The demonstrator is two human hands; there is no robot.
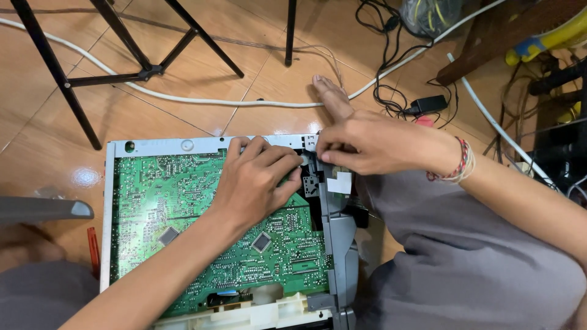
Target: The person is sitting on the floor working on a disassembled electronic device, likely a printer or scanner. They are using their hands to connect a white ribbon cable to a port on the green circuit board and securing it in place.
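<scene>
Tiled floor (202,110) under a grey chassis (339,244) with green board (183,201) inside, left hand (254,180) flat on the board, fingers curled at its top edge, right hand (373,143) just beside it, fingertips pinched on the chassis corner.

A glossy orange-brown tiled floor (183,116) is seen. Directly on it a grey metal chassis carrying a green circuit board (189,145) is laid flat. A long white cable (202,99) is run across the tiles behind the chassis, and tangled black cords with a small black adapter block (428,104) are found near its right end. Black metal stand legs (116,67) are planted at upper left.
</scene>
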